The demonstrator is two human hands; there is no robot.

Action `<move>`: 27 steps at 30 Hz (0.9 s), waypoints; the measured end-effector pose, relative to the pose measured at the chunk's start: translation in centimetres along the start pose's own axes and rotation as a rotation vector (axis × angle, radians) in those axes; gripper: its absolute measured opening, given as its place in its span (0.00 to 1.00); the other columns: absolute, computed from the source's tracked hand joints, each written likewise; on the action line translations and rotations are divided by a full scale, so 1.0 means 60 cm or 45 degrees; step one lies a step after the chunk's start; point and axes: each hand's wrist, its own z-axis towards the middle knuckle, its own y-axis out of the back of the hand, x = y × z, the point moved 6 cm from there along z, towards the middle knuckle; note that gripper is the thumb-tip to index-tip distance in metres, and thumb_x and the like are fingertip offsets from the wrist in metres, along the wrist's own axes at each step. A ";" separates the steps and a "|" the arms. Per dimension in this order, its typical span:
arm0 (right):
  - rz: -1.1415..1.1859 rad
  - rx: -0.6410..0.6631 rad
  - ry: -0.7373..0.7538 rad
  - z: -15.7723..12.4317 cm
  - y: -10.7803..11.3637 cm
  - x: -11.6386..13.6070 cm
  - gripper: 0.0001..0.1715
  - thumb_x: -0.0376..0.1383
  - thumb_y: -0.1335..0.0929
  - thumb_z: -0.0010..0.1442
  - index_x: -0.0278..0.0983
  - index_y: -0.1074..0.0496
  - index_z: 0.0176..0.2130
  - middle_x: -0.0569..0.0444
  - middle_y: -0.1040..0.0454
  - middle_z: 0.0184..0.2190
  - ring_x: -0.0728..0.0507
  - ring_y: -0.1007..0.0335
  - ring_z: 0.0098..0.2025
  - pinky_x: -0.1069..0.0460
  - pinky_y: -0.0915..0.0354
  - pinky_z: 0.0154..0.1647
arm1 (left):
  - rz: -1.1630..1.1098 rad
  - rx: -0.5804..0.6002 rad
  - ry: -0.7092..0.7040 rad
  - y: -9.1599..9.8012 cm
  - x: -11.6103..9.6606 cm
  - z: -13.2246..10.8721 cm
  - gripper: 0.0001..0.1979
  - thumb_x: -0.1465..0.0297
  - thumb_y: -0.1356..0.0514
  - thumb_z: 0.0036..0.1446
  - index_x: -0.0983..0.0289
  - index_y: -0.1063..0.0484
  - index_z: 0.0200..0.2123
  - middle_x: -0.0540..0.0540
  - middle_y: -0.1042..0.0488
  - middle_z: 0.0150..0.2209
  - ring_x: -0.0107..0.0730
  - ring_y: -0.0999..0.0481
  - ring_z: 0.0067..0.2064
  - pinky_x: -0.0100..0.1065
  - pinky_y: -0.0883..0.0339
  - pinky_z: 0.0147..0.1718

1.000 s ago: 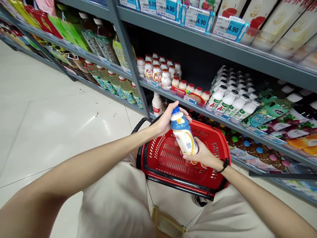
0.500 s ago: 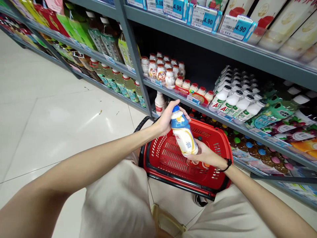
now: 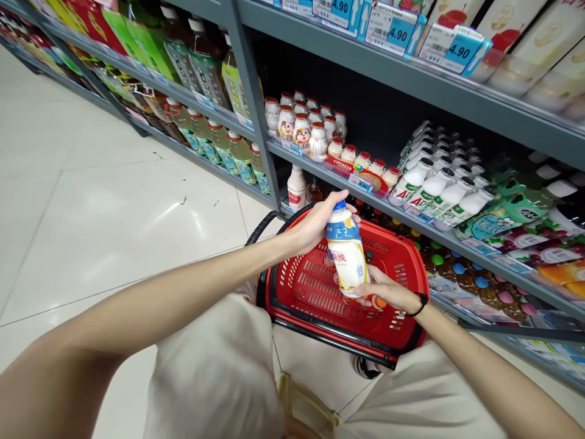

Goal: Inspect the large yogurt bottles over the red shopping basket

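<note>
A white drink bottle (image 3: 348, 256) with a blue cap and a blue and yellow label is held between both my hands, above the red shopping basket (image 3: 315, 291). My left hand (image 3: 323, 221) is closed round its upper part near the cap, with the thumb at the cap and fingertips showing behind. My right hand (image 3: 382, 290) grips the bottle's lower end, thumb across the front. The bottle leans, its cap tilted to the left and away from me. Other bottles lie in the basket, partly hidden behind the held bottle and my right hand; an orange cap (image 3: 378, 302) shows.
A grey shelf unit (image 3: 393, 79) stands beyond the basket, with small milk drink bottles (image 3: 318, 140), white bottles with black caps (image 3: 414, 180) and price tags (image 3: 395, 30). Green-labelled bottles (image 3: 240, 158) line the left shelves. The basket's black handle (image 3: 264, 227) sticks out left. Tiled floor (image 3: 105, 213) lies at left.
The bottle has turned about its length, bringing red lettering on the label to the front, and shifted slightly right. My left hand moved with it; my right hand still grips the lower end.
</note>
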 end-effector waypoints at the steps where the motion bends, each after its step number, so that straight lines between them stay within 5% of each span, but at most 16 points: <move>1: -0.001 -0.011 -0.016 0.001 0.001 -0.002 0.30 0.46 0.20 0.52 0.36 0.30 0.46 0.55 0.25 0.35 0.53 0.41 0.24 0.56 0.45 0.22 | -0.004 -0.009 0.005 0.003 0.002 0.000 0.26 0.47 0.34 0.56 0.67 0.23 0.38 0.62 0.17 0.38 0.38 0.19 0.38 0.38 0.26 0.43; 16: -0.124 -0.037 -0.064 0.013 0.009 -0.019 0.36 0.49 0.19 0.53 0.34 0.33 0.51 0.54 0.24 0.36 0.53 0.37 0.25 0.57 0.39 0.23 | 0.110 -0.066 0.000 0.009 0.006 0.004 0.25 0.47 0.38 0.61 0.66 0.25 0.36 0.61 0.18 0.36 0.37 0.21 0.34 0.40 0.26 0.40; 23: -0.301 -0.140 -0.061 0.015 0.022 -0.026 0.42 0.42 0.17 0.49 0.34 0.32 0.56 0.51 0.22 0.43 0.51 0.32 0.31 0.57 0.36 0.25 | 0.143 -0.072 0.001 0.000 0.010 0.004 0.23 0.49 0.38 0.61 0.66 0.25 0.34 0.61 0.18 0.35 0.36 0.21 0.33 0.38 0.26 0.38; 27: -0.333 -0.128 -0.048 0.013 0.019 -0.021 0.36 0.42 0.18 0.51 0.34 0.29 0.53 0.52 0.22 0.39 0.48 0.30 0.34 0.55 0.32 0.30 | 0.165 -0.047 0.003 -0.004 0.015 0.006 0.24 0.48 0.39 0.62 0.66 0.26 0.33 0.61 0.18 0.36 0.35 0.22 0.32 0.37 0.27 0.36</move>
